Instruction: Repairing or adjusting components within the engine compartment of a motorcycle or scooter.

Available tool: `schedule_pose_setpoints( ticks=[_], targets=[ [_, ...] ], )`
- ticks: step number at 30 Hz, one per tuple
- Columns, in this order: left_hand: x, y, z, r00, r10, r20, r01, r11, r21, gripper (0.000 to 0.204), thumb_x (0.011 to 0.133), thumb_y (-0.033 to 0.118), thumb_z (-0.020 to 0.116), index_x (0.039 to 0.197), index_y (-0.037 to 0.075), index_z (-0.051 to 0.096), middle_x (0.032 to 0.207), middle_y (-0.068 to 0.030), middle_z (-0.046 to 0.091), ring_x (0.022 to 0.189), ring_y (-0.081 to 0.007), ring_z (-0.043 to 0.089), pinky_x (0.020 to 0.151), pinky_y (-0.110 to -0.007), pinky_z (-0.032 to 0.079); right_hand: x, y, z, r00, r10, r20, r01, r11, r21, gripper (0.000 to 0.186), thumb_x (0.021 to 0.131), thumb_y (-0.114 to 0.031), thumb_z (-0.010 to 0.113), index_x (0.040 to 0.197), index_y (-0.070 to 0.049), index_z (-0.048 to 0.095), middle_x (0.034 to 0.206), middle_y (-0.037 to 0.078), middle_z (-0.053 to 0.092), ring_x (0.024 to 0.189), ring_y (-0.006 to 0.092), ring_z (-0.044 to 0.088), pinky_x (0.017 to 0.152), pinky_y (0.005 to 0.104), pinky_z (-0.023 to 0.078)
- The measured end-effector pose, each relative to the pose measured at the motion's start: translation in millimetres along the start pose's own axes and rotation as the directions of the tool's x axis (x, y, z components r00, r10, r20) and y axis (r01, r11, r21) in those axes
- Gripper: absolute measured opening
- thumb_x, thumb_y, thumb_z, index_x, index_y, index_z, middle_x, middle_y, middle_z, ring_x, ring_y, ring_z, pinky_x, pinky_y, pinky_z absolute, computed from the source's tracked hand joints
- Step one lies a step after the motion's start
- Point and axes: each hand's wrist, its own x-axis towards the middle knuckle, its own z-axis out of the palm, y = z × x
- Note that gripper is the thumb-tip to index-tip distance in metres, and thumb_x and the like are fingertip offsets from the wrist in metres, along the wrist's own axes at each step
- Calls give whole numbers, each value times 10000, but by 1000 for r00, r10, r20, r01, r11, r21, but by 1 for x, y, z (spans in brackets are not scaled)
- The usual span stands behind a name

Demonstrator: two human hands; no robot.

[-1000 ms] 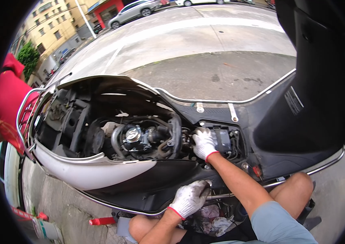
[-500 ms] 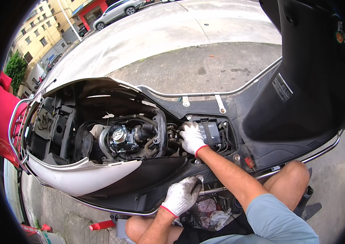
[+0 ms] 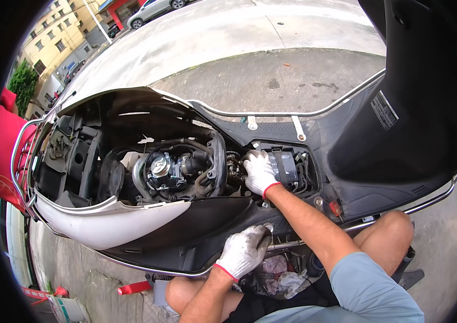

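Observation:
A scooter lies across the view with its seat area and floorboard hatch uncovered. My right hand (image 3: 259, 171), in a white knit glove with a red cuff, reaches into the gap between the cylinder-head end of the engine (image 3: 232, 164) and the black battery (image 3: 286, 166). Its fingers curl downward, and what they grip is hidden. Lower down, my left hand (image 3: 243, 251), gloved alike with dirty fingertips, is closed beside the near edge of the floorboard (image 3: 285, 230). Whatever it holds cannot be made out. The carburettor (image 3: 160, 166) with its round metal cap sits left of my right hand.
A white side panel (image 3: 96, 225) and a chrome side rail (image 3: 427, 200) border the scooter. A red-handled thing (image 3: 335, 208) rests on the floorboard. Below my hands lie crumpled rags (image 3: 292, 285) and a red tool (image 3: 134, 287). The black front shield (image 3: 400, 140) rises on the right.
The view has shifted slightly, so the scooter appears a little farther right and higher. Both hands stay at about the same spots on it, with the left hand's fingers turned slightly.

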Motion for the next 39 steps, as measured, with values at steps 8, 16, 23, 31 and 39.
schedule_pose_setpoints(
  ticks=[8,16,23,31,39],
  targets=[
    [-1,1,-3,1000,-31,3,31,999,-7,179,929,160,631,1047,50,709,979,-182,708,917,-394,688,787,-457,557,-2,-3,-1,999,-33,9,32,998,53,271,736,-161,756,981,-54,715,1203,102,625,1274,328,487,1116,543,330],
    [-2,-3,1,1000,16,-8,-16,1000,14,213,922,202,643,1064,48,678,961,-183,701,872,-391,684,745,-486,557,-3,-3,-1,998,-54,-13,54,997,59,319,700,-98,666,1013,-39,683,1183,130,616,1276,342,490,1139,603,313],
    [-1,0,-1,1000,14,-3,-14,1000,13,217,925,208,643,1070,49,673,961,-182,702,870,-392,684,741,-486,556,0,-1,0,1000,-19,-2,19,1000,-13,311,717,-118,648,1013,-41,704,1182,124,622,1269,337,495,1124,601,325],
    [-2,-2,1,1000,12,9,-12,1000,3,251,931,210,638,1113,42,676,985,-188,705,881,-389,687,748,-482,557,0,-2,0,998,-29,-49,28,1000,-14,295,694,-125,755,973,-52,693,1188,105,623,1256,325,499,1103,542,347],
    [-1,3,-2,999,-46,27,46,999,-16,172,923,157,633,1036,48,703,981,-184,706,918,-389,687,791,-454,554,0,-4,-5,1000,-13,16,12,999,37,309,701,-133,704,1000,-59,736,1189,124,624,1285,330,487,1152,576,311]
  ],
)
